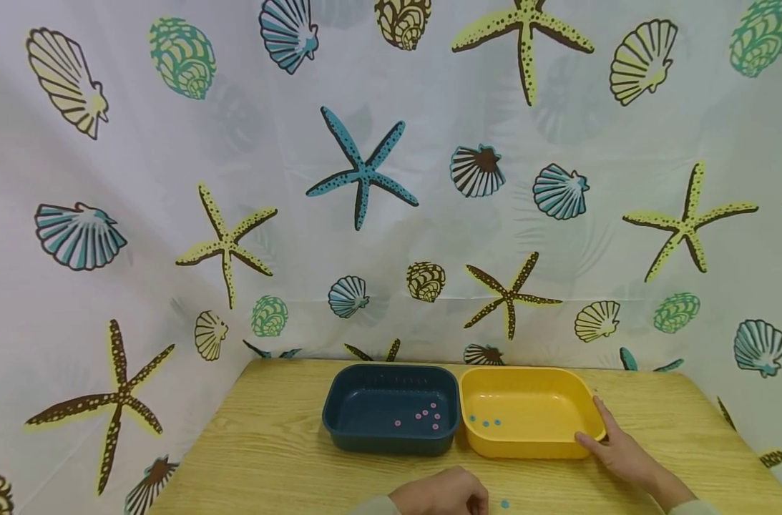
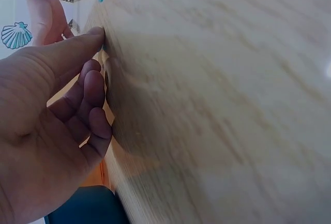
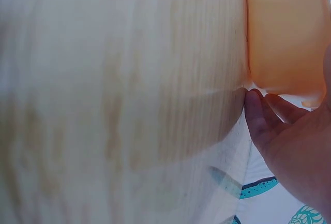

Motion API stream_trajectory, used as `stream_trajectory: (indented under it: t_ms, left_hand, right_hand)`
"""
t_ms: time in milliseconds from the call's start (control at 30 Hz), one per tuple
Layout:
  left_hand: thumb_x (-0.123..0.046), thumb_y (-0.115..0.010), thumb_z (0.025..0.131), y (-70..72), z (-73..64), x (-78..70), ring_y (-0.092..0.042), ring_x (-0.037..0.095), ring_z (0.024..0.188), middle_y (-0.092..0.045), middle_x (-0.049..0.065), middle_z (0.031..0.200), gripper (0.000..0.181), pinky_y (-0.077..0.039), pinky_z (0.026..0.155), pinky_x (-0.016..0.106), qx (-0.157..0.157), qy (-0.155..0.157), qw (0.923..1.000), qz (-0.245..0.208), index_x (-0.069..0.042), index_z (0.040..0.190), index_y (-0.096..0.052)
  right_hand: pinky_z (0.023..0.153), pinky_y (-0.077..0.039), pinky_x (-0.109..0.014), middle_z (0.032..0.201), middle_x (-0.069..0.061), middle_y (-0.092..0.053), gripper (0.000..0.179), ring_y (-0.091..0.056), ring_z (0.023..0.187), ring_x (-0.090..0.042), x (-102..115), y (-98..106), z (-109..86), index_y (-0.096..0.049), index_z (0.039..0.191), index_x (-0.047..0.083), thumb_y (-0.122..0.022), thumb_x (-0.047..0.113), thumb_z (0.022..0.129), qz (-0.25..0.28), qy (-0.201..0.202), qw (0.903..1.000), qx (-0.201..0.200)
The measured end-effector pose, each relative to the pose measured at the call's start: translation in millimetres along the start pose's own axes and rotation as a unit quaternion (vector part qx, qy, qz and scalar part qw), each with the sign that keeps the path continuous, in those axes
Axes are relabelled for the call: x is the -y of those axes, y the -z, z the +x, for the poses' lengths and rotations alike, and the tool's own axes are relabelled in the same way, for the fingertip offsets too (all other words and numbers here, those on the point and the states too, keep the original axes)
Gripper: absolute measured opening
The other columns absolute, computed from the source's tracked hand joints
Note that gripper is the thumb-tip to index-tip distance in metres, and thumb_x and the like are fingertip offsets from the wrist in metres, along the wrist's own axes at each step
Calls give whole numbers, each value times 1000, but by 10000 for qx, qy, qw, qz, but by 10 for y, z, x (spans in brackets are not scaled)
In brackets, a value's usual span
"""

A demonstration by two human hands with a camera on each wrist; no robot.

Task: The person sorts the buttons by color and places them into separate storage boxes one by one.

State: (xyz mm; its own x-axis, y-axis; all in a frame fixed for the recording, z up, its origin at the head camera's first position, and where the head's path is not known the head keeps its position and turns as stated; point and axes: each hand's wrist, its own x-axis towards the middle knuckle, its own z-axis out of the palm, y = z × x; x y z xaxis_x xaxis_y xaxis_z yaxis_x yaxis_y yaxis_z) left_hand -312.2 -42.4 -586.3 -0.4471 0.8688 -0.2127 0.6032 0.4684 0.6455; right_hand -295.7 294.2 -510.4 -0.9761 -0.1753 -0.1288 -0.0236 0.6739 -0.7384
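My left hand is low over the table front, thumb and forefinger tips together at the wood. A sliver of blue button shows beneath the thumb tip, pinched there and mostly hidden. Beyond it lies another small round blue button. With my right hand I hold the yellow bin by its right front corner, thumb at the front rim and fingers along the side. Inside that bin, several blue buttons lie toward the left. The dark blue bin contains several pink buttons.
Both bins stand side by side toward the back of the wood-grain table. Behind and beside the table hangs a white curtain printed with shells and starfish.
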Motion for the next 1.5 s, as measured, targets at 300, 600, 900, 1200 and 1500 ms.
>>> stream_trajectory:
  t_ms: [300,600,900,1200,1500]
  left_hand:
    - [-8,-66,88,264,-436,-746,-47,-4,63,-55,-14,70,5,-44,64,13,-401,-59,9990,172,-10,83,-68]
    - [-8,-65,88,321,-540,-754,-50,2,65,-57,-10,75,6,-45,63,18,-760,589,9910,-934,-13,85,-64]
    - [-9,-69,86,482,-585,-790,-51,-5,65,-58,-16,72,7,-46,63,14,-1304,201,9909,-263,-14,83,-67]
    - [-13,-70,87,638,-587,-862,-55,-2,66,-60,-15,73,6,-47,78,22,-1601,274,9853,-530,-16,82,-68]
    - [-11,-69,88,797,-558,-917,-58,-2,70,-64,-13,77,3,-47,83,25,-1936,100,9787,-670,-11,85,-71]
  right_hand:
    - [104,-13,-62,148,-37,-2,95,-15,132,-54,-17,-12,8,12,148,-2,-49,49,95,-24,-38,10000,-10]
    - [103,-15,-62,147,-38,-1,93,-15,132,-55,-23,-4,8,14,148,-1,-49,46,97,-45,2,10000,44]
    - [104,-14,-62,148,-37,-1,93,-14,132,-54,-22,-1,1,14,148,0,-48,48,97,62,-23,10000,50]
    - [104,-14,-62,148,-37,0,93,-13,133,-54,-5,7,3,15,148,0,-48,46,97,41,-7,9999,91]
    - [103,-15,-63,147,-38,-1,94,-15,132,-55,-8,6,2,14,148,0,-49,47,96,-43,-19,10000,74]
